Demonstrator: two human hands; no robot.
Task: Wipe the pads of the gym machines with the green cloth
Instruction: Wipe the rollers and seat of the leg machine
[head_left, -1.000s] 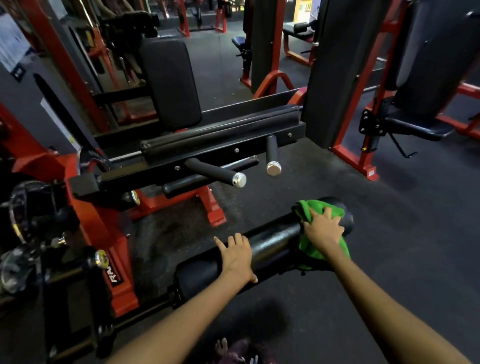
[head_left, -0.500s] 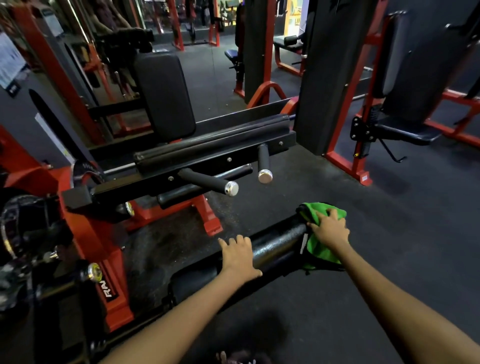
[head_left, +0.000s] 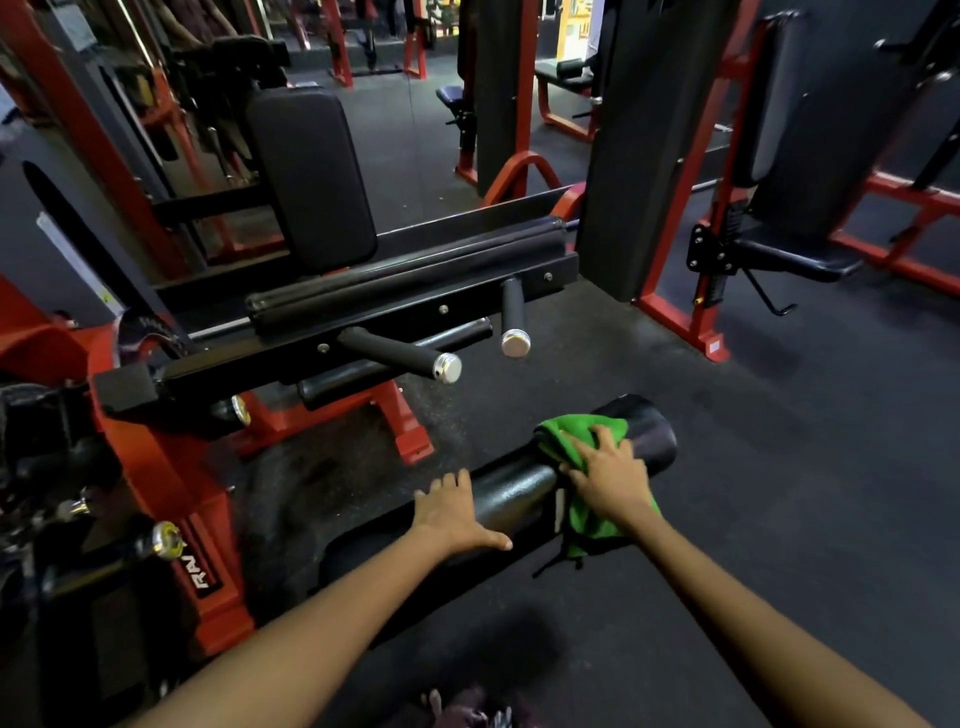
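Observation:
A long black roller pad (head_left: 519, 480) of a red and black machine lies low in front of me, its free end (head_left: 652, 434) pointing right. The green cloth (head_left: 587, 457) is draped over the roller near that end and hangs down its near side. My right hand (head_left: 610, 475) presses flat on the cloth with the fingers spread. My left hand (head_left: 454, 512) rests on the bare roller further left, fingers straight and thumb out. A black rectangular back pad (head_left: 311, 176) stands upright behind the machine's beam.
Two black handles with metal caps (head_left: 447, 366) (head_left: 516, 343) jut out just above the roller. A red frame foot (head_left: 410, 441) stands on the floor left of the cloth. Another machine with a black seat (head_left: 795, 260) stands at the right. Dark rubber floor (head_left: 779, 493) spreads right of the roller.
My right hand slid the cloth slightly left along the roller, away from its end, which now shows bare. My left hand has stayed on the roller. The camera view shifted a little.

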